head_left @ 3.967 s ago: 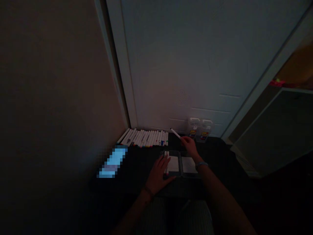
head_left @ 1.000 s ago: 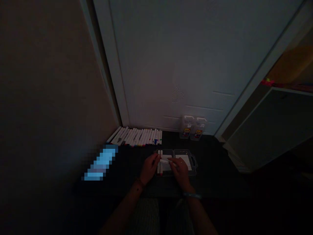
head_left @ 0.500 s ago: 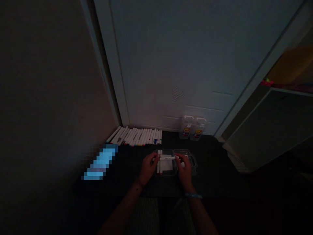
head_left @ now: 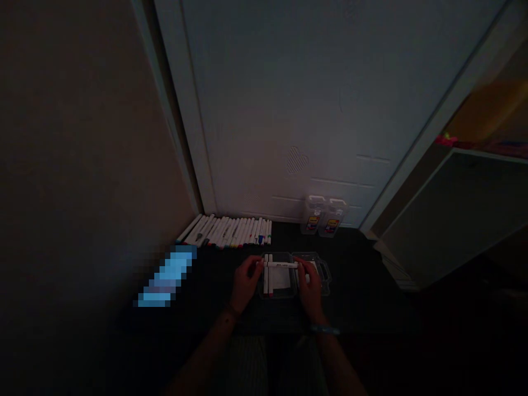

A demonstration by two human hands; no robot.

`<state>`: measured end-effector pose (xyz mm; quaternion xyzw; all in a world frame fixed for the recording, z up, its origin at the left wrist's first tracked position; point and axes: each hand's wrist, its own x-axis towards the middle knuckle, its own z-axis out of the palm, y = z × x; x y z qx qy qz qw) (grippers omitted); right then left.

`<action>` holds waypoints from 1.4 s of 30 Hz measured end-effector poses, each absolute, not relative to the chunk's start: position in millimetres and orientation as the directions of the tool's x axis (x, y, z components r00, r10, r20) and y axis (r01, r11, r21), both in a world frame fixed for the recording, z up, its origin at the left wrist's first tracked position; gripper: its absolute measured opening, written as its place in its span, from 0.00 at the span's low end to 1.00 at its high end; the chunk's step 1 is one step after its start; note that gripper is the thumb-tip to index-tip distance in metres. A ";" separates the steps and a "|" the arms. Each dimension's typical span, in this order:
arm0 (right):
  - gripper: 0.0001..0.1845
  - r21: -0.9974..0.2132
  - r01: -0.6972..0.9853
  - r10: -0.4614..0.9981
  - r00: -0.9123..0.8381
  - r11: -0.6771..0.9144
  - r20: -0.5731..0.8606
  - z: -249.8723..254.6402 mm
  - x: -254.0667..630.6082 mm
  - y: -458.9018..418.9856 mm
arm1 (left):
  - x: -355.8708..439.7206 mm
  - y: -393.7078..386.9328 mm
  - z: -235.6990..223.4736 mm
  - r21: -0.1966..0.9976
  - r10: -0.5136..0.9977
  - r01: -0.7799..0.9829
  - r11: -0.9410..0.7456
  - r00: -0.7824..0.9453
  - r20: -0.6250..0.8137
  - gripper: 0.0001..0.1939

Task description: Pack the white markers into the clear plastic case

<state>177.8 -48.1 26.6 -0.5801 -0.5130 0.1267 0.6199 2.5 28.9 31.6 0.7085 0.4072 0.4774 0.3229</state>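
Note:
In dim light my left hand (head_left: 246, 283) and my right hand (head_left: 308, 285) each pinch one end of a white marker (head_left: 282, 265), held crosswise over an open clear plastic case (head_left: 325, 273) on the dark floor. Two markers (head_left: 268, 279) lie lengthwise in the left half of the case, below the held one. A row of several white markers (head_left: 229, 231) lies on the floor beyond my left hand, against the door.
Two small clear containers (head_left: 323, 215) with coloured labels stand against the white door (head_left: 313, 110). A glowing blue blurred object (head_left: 165, 275) lies on the floor to the left. A wall rises on the left and a dark cabinet (head_left: 454, 214) stands at right.
Four seconds ago my right hand held the marker up alone near the containers while my left hand lay on the case. Now both hands hold it level over the case.

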 end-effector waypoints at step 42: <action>0.13 -0.870 0.430 0.744 0.493 0.242 0.451 24.0 177.8 -48.3 | 1.3 29.4 33.1 0.860 0.891 0.257 -0.442 0.237 0.387 0.12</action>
